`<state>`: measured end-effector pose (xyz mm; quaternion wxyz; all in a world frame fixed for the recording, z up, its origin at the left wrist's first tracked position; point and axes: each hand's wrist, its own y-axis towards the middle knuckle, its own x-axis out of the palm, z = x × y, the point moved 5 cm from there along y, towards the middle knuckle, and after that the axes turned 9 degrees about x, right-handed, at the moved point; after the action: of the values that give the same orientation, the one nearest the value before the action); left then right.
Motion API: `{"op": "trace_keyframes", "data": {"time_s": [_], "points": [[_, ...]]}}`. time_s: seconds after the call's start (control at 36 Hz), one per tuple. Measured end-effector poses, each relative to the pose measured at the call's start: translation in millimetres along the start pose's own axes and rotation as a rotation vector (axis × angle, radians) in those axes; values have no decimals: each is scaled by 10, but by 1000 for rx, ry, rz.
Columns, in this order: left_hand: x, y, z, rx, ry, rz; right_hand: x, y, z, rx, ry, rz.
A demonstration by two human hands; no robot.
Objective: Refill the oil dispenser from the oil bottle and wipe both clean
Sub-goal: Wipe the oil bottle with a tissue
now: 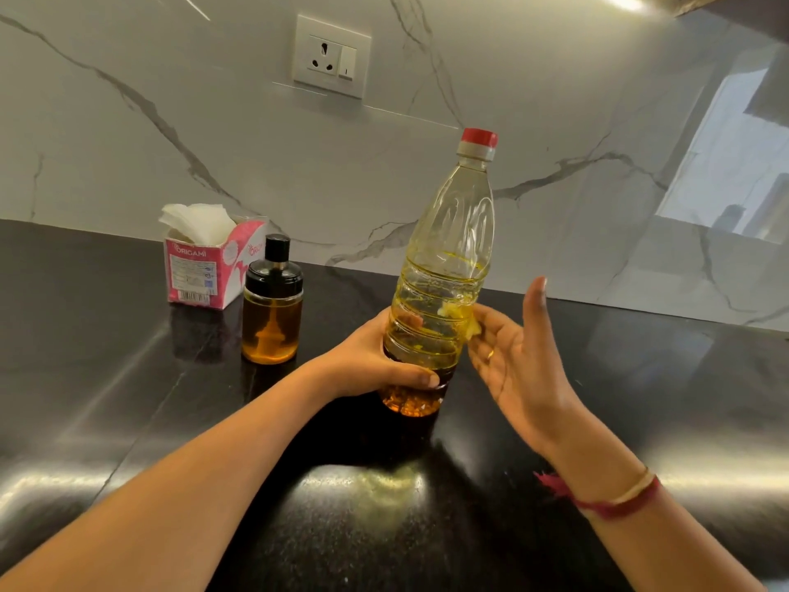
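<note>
Gripping the oil bottle (444, 267) low on its ribbed waist, the left hand (375, 356) has its fingers curled round the far side and its thumb across the near face. The bottle stands centre-near on the dark counter (128, 378), tipped slightly right, with its red cap (479, 138) on. Whether its base rests on the counter or is just clear of it cannot be told.

The right hand (512, 348) is spread, thumb upright. Its fingertips press a small yellowed wad of tissue (463, 320) against the bottle's right side.

The oil dispenser (272, 309) stands left of the bottle, lid on, amber oil reaching well up the glass. The tissue box (200, 267) sits just behind it.

Handling, judged:
- The bottle is thin clear plastic and mostly full, so likely heavy, top-loaded and prone to dent under a squeeze.
- An oil film would make the smooth shoulder slick. The ribs give the best purchase, so the low grip looks sound.
- The dispenser is glass and breakable, and is best held by the jar body, not the lid.
</note>
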<state>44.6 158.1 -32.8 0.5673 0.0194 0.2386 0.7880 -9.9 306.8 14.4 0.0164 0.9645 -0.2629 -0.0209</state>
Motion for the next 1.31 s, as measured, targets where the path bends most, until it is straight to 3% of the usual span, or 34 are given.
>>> {"op": "trace_keyframes", "data": {"time_s": [0.14, 0.33, 0.5, 0.64, 0.75, 0.86, 1.06, 1.19, 1.31], "points": [[5, -10, 7, -1, 28, 4, 27, -11, 193, 82, -131, -6], [-1, -16, 9, -12, 13, -1, -93, 34, 38, 6, 13, 14], [15, -19, 13, 2, 38, 6, 9, 109, 236, 78, -134, -7], [-11, -10, -14, -9, 52, 9, -123, 151, 151, 59, -54, 6], [-11, -11, -30, -13, 47, 23, -73, 260, 89, 14, -37, -17], [-14, -7, -28, -25, 76, 25, -100, 281, 251, 110, -162, -44], [-13, -14, -90, -62, 56, 49, -109, 474, 9, 27, 14, -122], [-15, -34, -75, -65, 62, 56, -172, 480, 258, 125, -175, -152], [-27, -34, -100, -56, 31, 43, -260, 484, 158, 84, -75, -179]]}}
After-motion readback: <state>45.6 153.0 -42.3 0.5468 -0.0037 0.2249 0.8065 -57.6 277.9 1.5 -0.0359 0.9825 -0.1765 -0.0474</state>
